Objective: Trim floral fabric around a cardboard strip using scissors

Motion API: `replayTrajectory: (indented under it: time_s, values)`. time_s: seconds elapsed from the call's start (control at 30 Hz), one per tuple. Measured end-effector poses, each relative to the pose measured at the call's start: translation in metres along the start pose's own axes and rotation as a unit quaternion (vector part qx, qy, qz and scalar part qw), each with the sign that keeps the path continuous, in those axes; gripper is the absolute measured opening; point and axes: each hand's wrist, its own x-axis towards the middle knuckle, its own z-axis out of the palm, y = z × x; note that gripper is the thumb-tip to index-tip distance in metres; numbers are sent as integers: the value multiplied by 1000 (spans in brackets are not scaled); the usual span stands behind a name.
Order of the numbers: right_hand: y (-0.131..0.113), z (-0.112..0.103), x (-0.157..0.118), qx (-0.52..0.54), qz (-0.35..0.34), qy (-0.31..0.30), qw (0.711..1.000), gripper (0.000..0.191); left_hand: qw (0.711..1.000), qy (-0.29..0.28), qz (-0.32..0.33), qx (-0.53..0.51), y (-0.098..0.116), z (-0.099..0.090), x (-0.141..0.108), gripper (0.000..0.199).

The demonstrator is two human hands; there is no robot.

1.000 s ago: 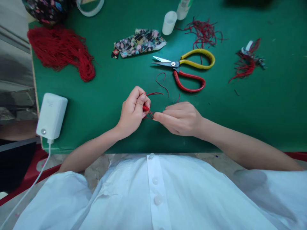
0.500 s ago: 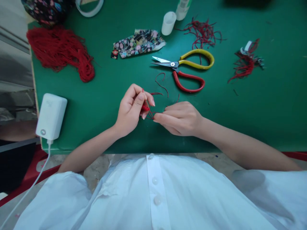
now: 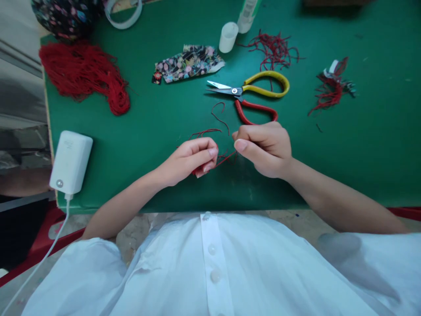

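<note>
Red cord [image 3: 225, 159] stretches in a short straight line between my two hands, low over the green table. My left hand [image 3: 194, 160] is closed, pinching the cord between thumb and fingers; more red strands show under its fingers and behind it. At the other end, my right hand [image 3: 265, 149] is closed on the cord, its thumb pressed against the curled fingers. Just above the right hand lie scissors [image 3: 234, 91] with one yellow and one red handle, blades slightly apart and pointing left. A loose piece of red cord [image 3: 219, 117] curls on the table near the blades.
A skein of red cord [image 3: 85, 77] and a white power bank [image 3: 71, 162] with a cable lie left. Floral fabric [image 3: 189, 63], a white cup [image 3: 228, 37] and a bottle [image 3: 247, 17] stand behind. Red cord scraps [image 3: 274, 49] and a red tassel-like bundle [image 3: 332, 87] lie right.
My hands have moved apart, the right one up and to the right, drawing the red cord straight between them. My left hand has turned and its fingers have closed more.
</note>
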Motion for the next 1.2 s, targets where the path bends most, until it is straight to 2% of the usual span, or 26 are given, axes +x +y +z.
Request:
replayTrajectory:
  time_s: [0.13, 0.3, 0.37, 0.5, 0.63, 0.7, 0.77, 0.87, 0.97, 1.2]
  values:
    - [0, 2, -1, 64, 16, -35, 997, 48, 995, -93, -34, 33, 2, 4, -2, 46]
    - [0, 9, 0, 32, -5, -66, 997, 47, 978, -185, -58, 71, 2, 3, -6, 42]
    - [1, 13, 1, 15, -19, -71, 997, 46, 974, -203, -61, 79, 0, 3, -7, 40]
    - [6, 19, 1, -9, -20, -46, 999, 40, 985, -156, -51, 57, -3, 5, -5, 42]
    - [11, 20, -2, -20, 15, 54, 998, 25, 996, -80, -35, -17, -7, 8, -2, 42]
    - [12, 17, -3, -45, 5, 96, 994, 28, 998, -43, -24, -44, -7, 7, -1, 40]
    - [10, 15, -3, -109, -17, 112, 988, 27, 998, -14, -15, -55, -6, 7, -2, 39]
    - [7, 13, -2, -190, -45, 62, 979, 28, 999, 10, -2, -52, -4, 5, -3, 39]
    - [7, 14, -1, -186, -75, 9, 980, 29, 999, 23, 4, -42, -3, 5, -3, 40]
    - [5, 15, -1, -115, -43, 3, 992, 33, 996, 90, 17, 11, -5, 4, -2, 42]
